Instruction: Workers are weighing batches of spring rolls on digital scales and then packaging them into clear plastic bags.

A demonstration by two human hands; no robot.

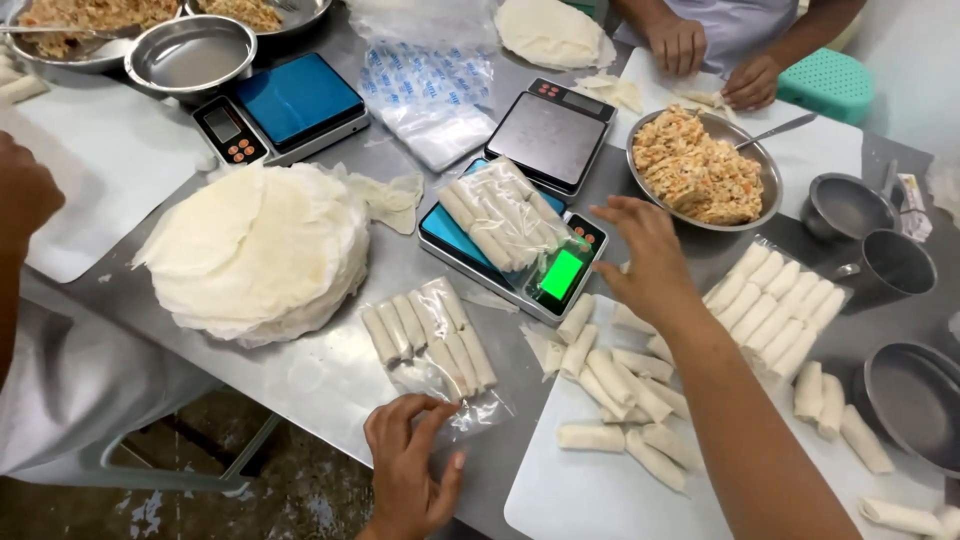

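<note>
Clear bag of rolls (428,340): flat on the steel table, by the left hand (408,470). Second clear bag of rolls (503,215): lying on the blue scale. Third bag (775,300): right of the right hand (645,255). Green lit screen (561,275): rectangular, on the scale's front. Stack of empty printed bags (430,95): clear with blue marks.

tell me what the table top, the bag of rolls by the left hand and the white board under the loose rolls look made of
Table top: likely stainless steel, dull grey sheen with soft reflections. Bag of rolls: thin clear plastic film, glossy and crinkled, with the left hand at its edge. White board: probably matte plastic, smooth with rounded corners.
</note>
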